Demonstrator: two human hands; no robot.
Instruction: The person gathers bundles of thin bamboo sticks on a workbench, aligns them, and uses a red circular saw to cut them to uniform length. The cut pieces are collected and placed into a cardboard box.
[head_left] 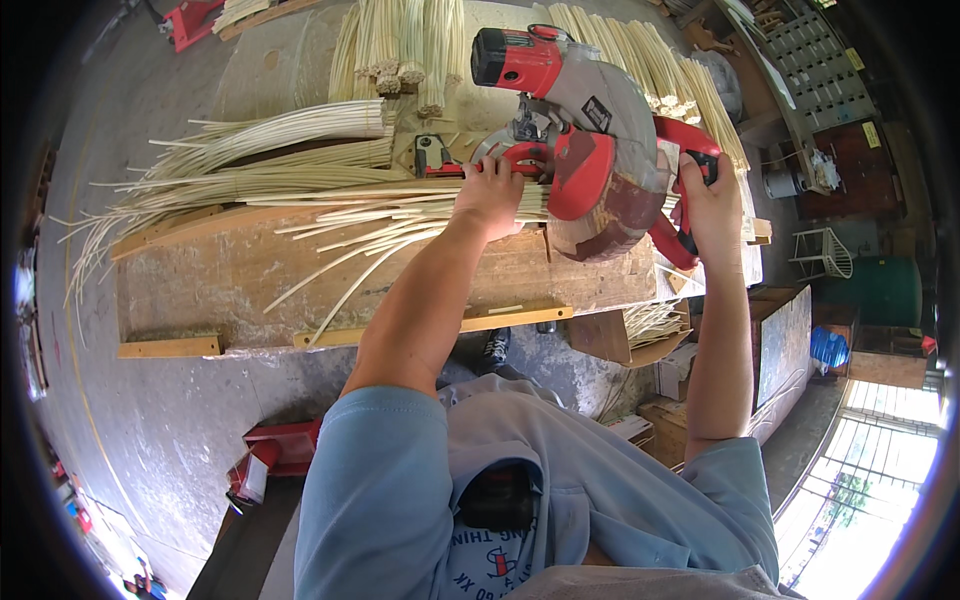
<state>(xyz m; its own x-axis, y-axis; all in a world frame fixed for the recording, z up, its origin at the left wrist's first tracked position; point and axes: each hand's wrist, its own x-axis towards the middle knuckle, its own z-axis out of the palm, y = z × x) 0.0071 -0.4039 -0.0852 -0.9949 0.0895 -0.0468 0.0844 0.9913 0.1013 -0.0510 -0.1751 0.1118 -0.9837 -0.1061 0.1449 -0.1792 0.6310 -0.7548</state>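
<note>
A red and grey mitre saw (pixel 612 120) stands on the wooden workbench, its blade guard low over the bench. My right hand (pixel 712 200) is closed around the saw's red and black handle (pixel 688 240). My left hand (pixel 490 195) lies over a bundle of thin pale canes (pixel 400 207), just left of the guard, fingers curled down onto it by the red fence. The canes' loose ends fan out leftward across the bench. The guard hides the blade and the canes beneath it.
More cane bundles (pixel 290 130) lie along the bench's left side, with cut bundles (pixel 400 50) stacked behind the saw. A cardboard box (pixel 600 338) with short cane pieces stands below the bench's front edge. Yellow wooden strips (pixel 515 318) line that edge.
</note>
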